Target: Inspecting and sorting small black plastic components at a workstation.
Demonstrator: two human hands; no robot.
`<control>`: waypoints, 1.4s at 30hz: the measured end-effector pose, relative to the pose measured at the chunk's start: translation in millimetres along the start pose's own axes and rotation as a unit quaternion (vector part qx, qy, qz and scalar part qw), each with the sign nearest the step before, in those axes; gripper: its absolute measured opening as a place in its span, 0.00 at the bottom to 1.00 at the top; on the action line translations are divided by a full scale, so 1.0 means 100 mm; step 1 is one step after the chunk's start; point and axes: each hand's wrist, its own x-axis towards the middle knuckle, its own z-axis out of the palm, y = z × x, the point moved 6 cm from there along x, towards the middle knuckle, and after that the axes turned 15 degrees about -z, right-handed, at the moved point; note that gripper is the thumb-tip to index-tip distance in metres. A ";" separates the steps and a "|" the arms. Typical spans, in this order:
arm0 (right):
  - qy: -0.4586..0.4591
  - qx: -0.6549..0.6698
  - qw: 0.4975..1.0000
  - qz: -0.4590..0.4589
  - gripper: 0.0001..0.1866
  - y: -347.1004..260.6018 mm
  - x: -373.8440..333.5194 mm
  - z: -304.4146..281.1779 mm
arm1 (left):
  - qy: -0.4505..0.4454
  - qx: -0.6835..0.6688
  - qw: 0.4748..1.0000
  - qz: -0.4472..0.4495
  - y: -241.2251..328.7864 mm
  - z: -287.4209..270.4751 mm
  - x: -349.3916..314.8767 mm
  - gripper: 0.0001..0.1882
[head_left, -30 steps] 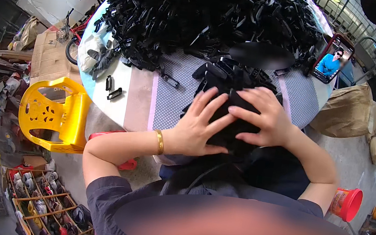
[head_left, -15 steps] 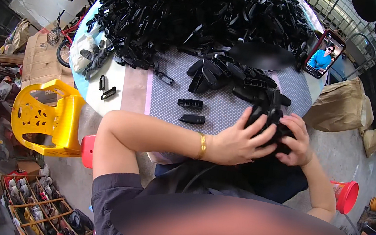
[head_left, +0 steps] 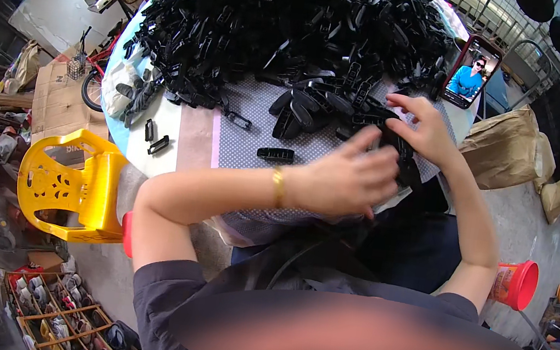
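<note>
- At table (head_left: 192, 137) near edge, R side: black plastic part (head_left: 398, 152) lies between both hands, long axis running away from person, tilted right.
- Right hand (head_left: 430, 128): fingers curled, pinching part's far end.
- Left hand (head_left: 347, 177): half-closed over near end; grip hidden, cannot tell.
- Phone (head_left: 473, 72): upright rectangle, lit screen, far right of pile of black parts (head_left: 279, 24).
- Brown paper sacks (head_left: 505, 149) beyond, R; orange cup (head_left: 514, 283) on floor.

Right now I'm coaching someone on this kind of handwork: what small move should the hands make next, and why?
Probably press the black part together between both hands. The left hand and right hand already meet on it at the table's near edge, in front of the big pile, so it seems mid-handling. Whether it is already closed is hidden by the fingers.
</note>
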 end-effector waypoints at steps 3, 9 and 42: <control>-0.051 0.053 0.997 0.001 0.20 0.02 0.07 0.17 | 0.009 -0.006 0.977 -0.211 -0.59 -0.22 -0.20 0.36; -0.097 0.122 0.987 -0.031 0.20 -0.07 0.07 0.27 | -0.013 -0.094 0.952 -0.293 -0.73 -0.19 -0.65 0.35; -0.085 -0.118 0.989 0.008 0.11 0.21 0.21 0.25 | 0.013 0.008 0.922 -0.386 -0.92 0.01 -0.35 0.31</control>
